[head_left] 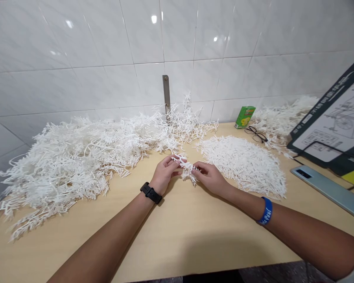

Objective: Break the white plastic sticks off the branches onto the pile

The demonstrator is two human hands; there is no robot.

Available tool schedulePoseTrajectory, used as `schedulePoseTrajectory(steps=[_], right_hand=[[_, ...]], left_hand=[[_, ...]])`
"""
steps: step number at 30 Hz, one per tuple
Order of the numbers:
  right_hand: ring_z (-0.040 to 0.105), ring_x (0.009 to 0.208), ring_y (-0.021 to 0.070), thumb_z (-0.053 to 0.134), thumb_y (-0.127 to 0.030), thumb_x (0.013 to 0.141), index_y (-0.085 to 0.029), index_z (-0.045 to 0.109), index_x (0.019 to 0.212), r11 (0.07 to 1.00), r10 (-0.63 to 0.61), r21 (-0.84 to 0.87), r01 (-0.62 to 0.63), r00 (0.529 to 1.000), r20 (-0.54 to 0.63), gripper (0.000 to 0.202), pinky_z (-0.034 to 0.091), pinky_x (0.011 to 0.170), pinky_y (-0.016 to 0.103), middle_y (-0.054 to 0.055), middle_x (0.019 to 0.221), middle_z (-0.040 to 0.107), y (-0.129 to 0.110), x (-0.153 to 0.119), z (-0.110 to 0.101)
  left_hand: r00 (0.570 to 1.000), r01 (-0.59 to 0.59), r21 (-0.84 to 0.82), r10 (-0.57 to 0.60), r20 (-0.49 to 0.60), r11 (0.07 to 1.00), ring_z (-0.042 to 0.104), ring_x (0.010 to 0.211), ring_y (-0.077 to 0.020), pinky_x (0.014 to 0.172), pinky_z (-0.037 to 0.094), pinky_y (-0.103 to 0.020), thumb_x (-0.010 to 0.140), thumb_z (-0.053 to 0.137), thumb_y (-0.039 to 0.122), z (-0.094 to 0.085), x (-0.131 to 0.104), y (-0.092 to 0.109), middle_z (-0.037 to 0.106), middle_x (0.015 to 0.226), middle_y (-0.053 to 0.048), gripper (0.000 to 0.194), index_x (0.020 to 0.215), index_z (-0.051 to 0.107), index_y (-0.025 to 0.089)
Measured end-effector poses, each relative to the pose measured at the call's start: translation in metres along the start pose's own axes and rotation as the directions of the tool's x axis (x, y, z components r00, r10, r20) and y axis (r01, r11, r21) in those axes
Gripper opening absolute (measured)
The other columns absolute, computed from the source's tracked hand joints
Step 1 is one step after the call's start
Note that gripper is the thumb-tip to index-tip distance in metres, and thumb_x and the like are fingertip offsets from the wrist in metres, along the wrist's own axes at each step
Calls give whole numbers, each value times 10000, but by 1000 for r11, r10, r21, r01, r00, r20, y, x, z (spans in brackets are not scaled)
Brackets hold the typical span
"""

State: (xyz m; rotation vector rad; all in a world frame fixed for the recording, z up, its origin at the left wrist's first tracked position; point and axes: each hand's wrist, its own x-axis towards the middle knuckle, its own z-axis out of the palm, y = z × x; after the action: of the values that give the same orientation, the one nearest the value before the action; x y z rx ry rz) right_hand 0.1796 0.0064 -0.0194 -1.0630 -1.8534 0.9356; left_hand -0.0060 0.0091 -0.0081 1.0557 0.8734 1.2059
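Near the middle of the table, a small white branched plastic piece is held between both hands. My left hand pinches its upper left part, and a black watch is on that wrist. The fingers of my right hand are closed on its right side; a blue wristband is on that forearm. A large tangled heap of white branched pieces spreads behind and to the left. Beyond my right hand lies a flatter pile of small white pieces.
A green box and eyeglasses stand and lie at the back right, beside another white heap. A phone and a large printed board are at the right. A metal strip is on the tiled wall.
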Motion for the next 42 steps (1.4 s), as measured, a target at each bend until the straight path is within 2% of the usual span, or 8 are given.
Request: schedulePoseTrajectory(steps=[4, 8, 11, 16, 26, 30, 34, 42], right_hand=[[400, 594, 114, 488, -458, 879, -176, 519, 698, 996, 17, 84, -21, 999, 48, 337, 328, 568, 239, -30, 613, 442, 2, 1, -1], [403, 614, 119, 475, -472, 892, -174, 519, 700, 995, 6, 101, -12, 998, 60, 357, 333, 597, 247, -27, 622, 438, 4, 2, -1], [412, 620, 124, 473, -497, 889, -171, 529, 707, 993, -1, 117, -7, 998, 66, 378, 340, 600, 253, -17, 634, 456, 3, 2, 0], [385, 603, 121, 448, -537, 888, -171, 503, 669, 993, -1, 118, -11, 995, 100, 430, 321, 568, 250, -17, 613, 424, -1, 0, 0], [333, 580, 113, 414, -547, 895, -185, 416, 620, 989, 29, 138, -50, 988, 154, 455, 284, 560, 251, -27, 595, 341, 3, 1, 4], [334, 581, 115, 412, -541, 899, -186, 407, 609, 985, 43, 158, -64, 990, 132, 458, 282, 555, 252, -24, 592, 343, 7, 4, 4], [356, 594, 121, 417, -530, 900, -177, 459, 629, 987, 51, 147, -63, 995, 82, 447, 303, 558, 253, -11, 605, 394, 10, 5, 5], [408, 614, 124, 442, -480, 902, -166, 560, 708, 996, -21, 89, 9, 990, 137, 388, 331, 580, 244, -10, 630, 470, 7, 1, 0]], left_hand=[[999, 1, 54, -3, 40, 999, 631, 918, -158, 690, 498, -227, 762, 709, 357, 1, -2, 2, 675, 1112, -89, 284, 965, 620, 178], [994, 33, 76, -41, 101, 997, 616, 974, -169, 685, 472, -209, 757, 715, 330, 4, -3, 2, 660, 1145, -87, 304, 1010, 632, 183], [993, 52, 68, -59, 102, 996, 619, 887, -152, 672, 452, -211, 709, 754, 290, 7, -4, -1, 676, 1080, -73, 324, 995, 651, 179], [992, 31, 102, -44, 119, 994, 565, 687, -111, 623, 418, -217, 709, 754, 302, 8, -3, -5, 662, 821, -51, 267, 899, 683, 129], [987, 74, 73, -83, 136, 995, 553, 632, -106, 631, 412, -232, 732, 734, 262, 8, -8, -3, 636, 702, -14, 186, 856, 670, 140], [986, 89, 86, -100, 136, 992, 595, 676, -135, 674, 442, -259, 714, 735, 211, 9, -10, -1, 671, 750, -26, 229, 925, 665, 157], [982, 93, 66, -103, 157, 993, 627, 759, -169, 719, 466, -287, 722, 762, 269, 10, -10, -1, 691, 838, -64, 290, 966, 655, 156], [996, 37, 92, -44, 72, 995, 578, 644, -131, 608, 446, -247, 731, 759, 360, 14, -7, -6, 637, 721, -38, 295, 875, 642, 131]])
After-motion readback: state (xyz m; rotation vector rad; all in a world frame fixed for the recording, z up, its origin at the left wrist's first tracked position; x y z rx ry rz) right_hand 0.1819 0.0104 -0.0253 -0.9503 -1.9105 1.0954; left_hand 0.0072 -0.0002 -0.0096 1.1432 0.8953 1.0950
